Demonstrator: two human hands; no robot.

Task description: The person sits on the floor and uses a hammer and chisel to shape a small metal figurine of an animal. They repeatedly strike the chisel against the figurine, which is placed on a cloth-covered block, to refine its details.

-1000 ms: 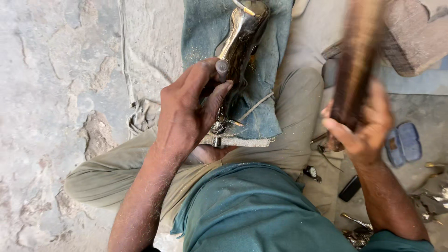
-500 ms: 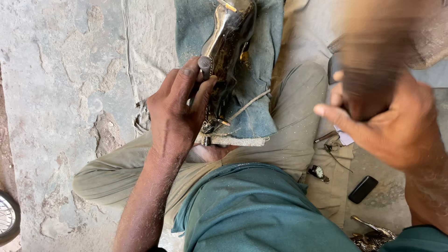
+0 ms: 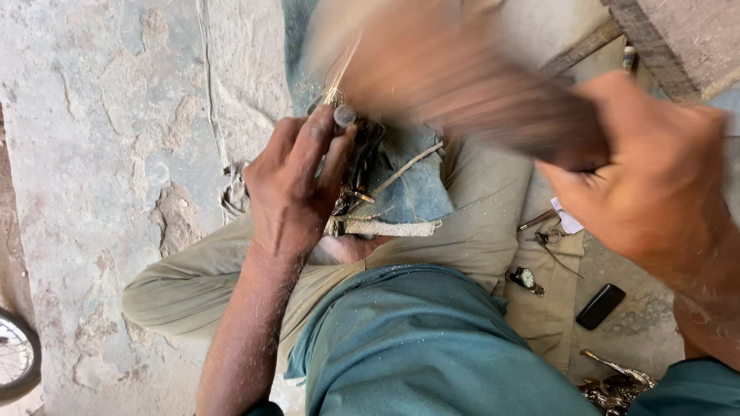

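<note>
My left hand (image 3: 293, 185) grips a thin metal punch (image 3: 344, 117) upright against a shiny metal workpiece (image 3: 356, 181), which rests on a blue denim cloth (image 3: 408, 192) over my lap. My right hand (image 3: 647, 185) is closed around the handle of a dark wooden mallet (image 3: 462, 85). The mallet is heavily blurred and sweeps over the punch's top, hiding the upper part of the workpiece. I sit cross-legged in khaki trousers (image 3: 193, 281) and a teal shirt (image 3: 416, 347).
A wristwatch (image 3: 526, 279), small metal tools (image 3: 543, 231) and a black phone-like slab (image 3: 601, 306) lie at my right. Shiny metal pieces (image 3: 617, 381) sit bottom right. A wheel's edge (image 3: 15, 362) shows bottom left on the cracked stone floor (image 3: 108, 139).
The mallet in my right hand has swung from the raised right side leftward and down over the punch. My left hand keeps holding the punch on the workpiece.
</note>
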